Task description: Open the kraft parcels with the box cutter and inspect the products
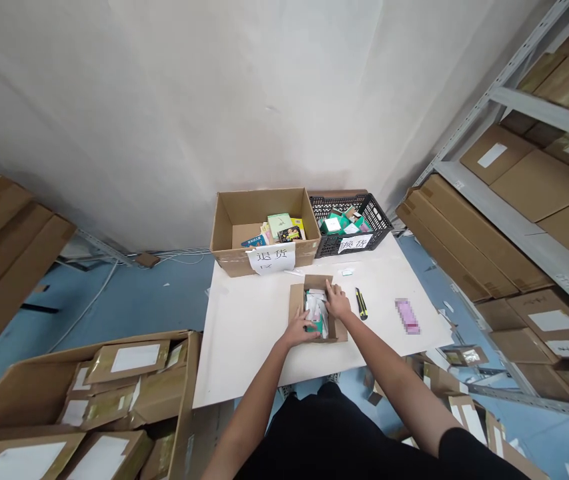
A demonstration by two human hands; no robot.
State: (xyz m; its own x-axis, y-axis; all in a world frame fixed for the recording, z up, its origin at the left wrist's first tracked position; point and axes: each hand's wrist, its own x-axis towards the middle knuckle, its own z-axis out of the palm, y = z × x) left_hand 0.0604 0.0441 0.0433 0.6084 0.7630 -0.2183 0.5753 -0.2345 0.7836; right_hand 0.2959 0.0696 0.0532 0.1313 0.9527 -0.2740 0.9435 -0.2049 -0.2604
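A small opened cardboard box [297, 298] stands on the white table, its flaps folded outward. Inside lie white and green packets [317, 308]. My left hand [300, 329] reaches over the box's near left side, its fingers apart and touching the packets. At the right side of the box, my right hand [337, 302] rests over the edge with fingers stretched toward the far corner; its fingertips are partly inside. A black and yellow box cutter [361, 304] lies just right of that hand.
Behind stand a large carton [234, 257] of booklets and small boxes, and a black plastic crate [379, 219] of green and white boxes, both with handwritten paper signs. A blurred pink item [407, 316] lies right. A big carton [193, 360] of parcels stands left; shelves [539, 235] rise right.
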